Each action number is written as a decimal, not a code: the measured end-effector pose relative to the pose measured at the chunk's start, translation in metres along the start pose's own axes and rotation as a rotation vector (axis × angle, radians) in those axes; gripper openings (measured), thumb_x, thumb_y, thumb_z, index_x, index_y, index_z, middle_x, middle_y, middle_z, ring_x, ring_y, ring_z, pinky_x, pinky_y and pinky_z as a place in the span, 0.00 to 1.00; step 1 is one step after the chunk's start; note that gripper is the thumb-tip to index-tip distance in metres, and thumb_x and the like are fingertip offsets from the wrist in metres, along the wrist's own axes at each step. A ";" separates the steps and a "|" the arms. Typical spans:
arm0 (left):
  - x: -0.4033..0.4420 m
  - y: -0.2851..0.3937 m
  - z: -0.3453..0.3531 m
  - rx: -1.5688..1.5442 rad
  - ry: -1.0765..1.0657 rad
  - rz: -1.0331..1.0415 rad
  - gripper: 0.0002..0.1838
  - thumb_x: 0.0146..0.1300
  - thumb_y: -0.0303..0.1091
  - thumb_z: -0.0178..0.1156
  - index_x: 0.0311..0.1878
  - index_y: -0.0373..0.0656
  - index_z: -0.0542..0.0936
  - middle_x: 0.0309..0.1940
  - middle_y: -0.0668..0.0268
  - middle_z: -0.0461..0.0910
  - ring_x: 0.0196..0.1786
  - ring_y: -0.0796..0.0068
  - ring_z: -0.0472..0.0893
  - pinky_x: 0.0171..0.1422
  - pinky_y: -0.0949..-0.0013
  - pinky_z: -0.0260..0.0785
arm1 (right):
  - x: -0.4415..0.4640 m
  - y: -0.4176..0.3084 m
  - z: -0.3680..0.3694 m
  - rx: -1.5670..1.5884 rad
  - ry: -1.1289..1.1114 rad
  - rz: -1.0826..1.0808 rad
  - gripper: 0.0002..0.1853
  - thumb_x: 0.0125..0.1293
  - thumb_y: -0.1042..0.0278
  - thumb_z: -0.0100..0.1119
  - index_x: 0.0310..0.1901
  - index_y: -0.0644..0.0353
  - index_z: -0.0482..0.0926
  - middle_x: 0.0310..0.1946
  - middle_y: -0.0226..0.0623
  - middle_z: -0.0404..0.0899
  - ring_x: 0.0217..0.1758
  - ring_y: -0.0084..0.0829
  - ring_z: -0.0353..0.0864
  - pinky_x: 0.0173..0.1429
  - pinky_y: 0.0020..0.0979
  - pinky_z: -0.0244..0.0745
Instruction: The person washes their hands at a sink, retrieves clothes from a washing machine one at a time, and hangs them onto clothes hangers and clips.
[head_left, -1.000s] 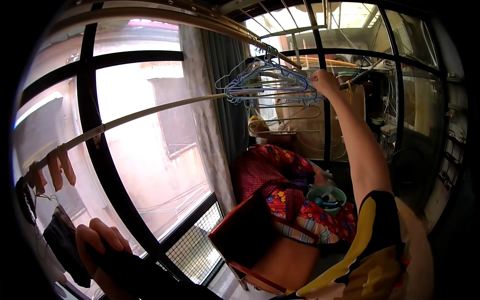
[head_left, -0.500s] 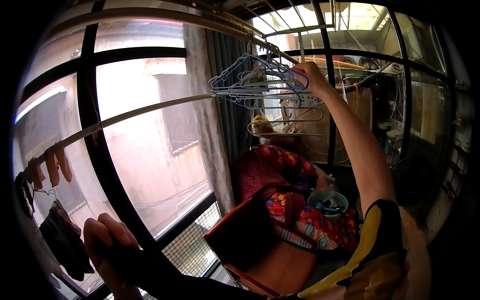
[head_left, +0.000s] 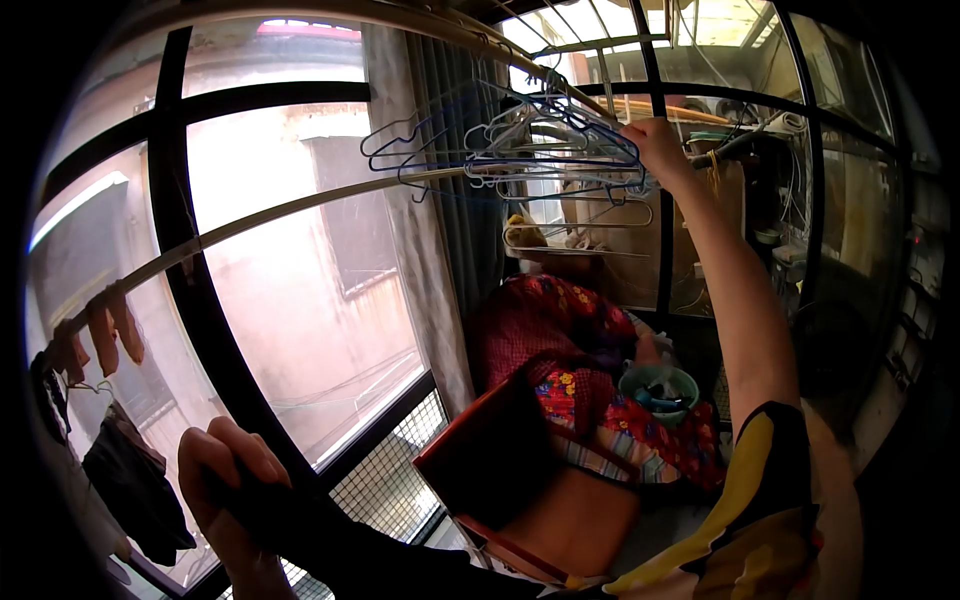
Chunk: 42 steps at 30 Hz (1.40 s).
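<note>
My left hand (head_left: 228, 470), low on the left, is closed around a black cloth (head_left: 340, 535) that stretches toward the lower right; the cloth's kind cannot be made out. High up, my right hand (head_left: 660, 150) is closed at the right end of a bunch of blue and white clothes hangers (head_left: 560, 150). Its fingertips are partly hidden, but they seem to grip a hanger's end. The hangers hang from a wooden pole (head_left: 450, 35) overhead. One blue hanger (head_left: 415, 150) sticks out to the left of the bunch.
A second pole (head_left: 320, 197) crosses the window, with clothing and a black garment (head_left: 135, 485) at its left end. Below stand a chair (head_left: 575, 525), a red floral cloth heap (head_left: 540, 325) and a green basin (head_left: 685, 385). Curtains (head_left: 440, 240) hang beside the window.
My right hand has moved right and slightly down-frame. The hangers have shifted and spread, one blue hanger now swinging out to the left. My left hand still grips the black cloth.
</note>
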<state>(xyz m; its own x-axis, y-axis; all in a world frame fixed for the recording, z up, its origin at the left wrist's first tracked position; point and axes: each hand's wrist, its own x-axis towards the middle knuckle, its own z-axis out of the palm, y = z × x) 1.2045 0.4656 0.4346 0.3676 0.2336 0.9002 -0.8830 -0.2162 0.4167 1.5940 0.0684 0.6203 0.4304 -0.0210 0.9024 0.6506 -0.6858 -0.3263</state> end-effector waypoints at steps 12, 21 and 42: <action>0.007 0.001 0.007 -0.017 -0.094 0.122 0.10 0.63 0.25 0.54 0.30 0.44 0.63 0.25 0.59 0.70 0.16 0.78 0.68 0.22 0.80 0.65 | -0.124 0.064 -0.061 0.386 0.070 0.221 0.14 0.69 0.60 0.57 0.43 0.65 0.83 0.18 0.20 0.61 0.20 0.15 0.58 0.24 0.23 0.51; 0.019 0.001 -0.010 0.173 -0.132 0.038 0.08 0.51 0.20 0.46 0.32 0.44 0.63 0.31 0.57 0.73 0.25 0.79 0.71 0.31 0.81 0.65 | -0.372 0.124 -0.066 0.659 0.095 0.518 0.13 0.74 0.63 0.50 0.46 0.64 0.78 0.18 0.21 0.59 0.17 0.15 0.52 0.23 0.23 0.49; 0.012 -0.034 -0.060 0.491 -0.539 -0.173 0.18 0.44 0.11 0.44 0.37 0.40 0.72 0.50 0.57 0.78 0.49 0.77 0.77 0.54 0.78 0.69 | -0.374 -0.102 0.072 1.680 -0.157 0.378 0.15 0.73 0.64 0.53 0.53 0.65 0.78 0.21 0.21 0.56 0.21 0.14 0.48 0.25 0.21 0.43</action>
<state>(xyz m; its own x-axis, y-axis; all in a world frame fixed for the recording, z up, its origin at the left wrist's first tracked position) 1.2218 0.5326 0.4238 0.6931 -0.1666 0.7013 -0.6140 -0.6462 0.4533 1.4116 0.1990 0.2957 0.6864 0.1462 0.7124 0.3529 0.7896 -0.5021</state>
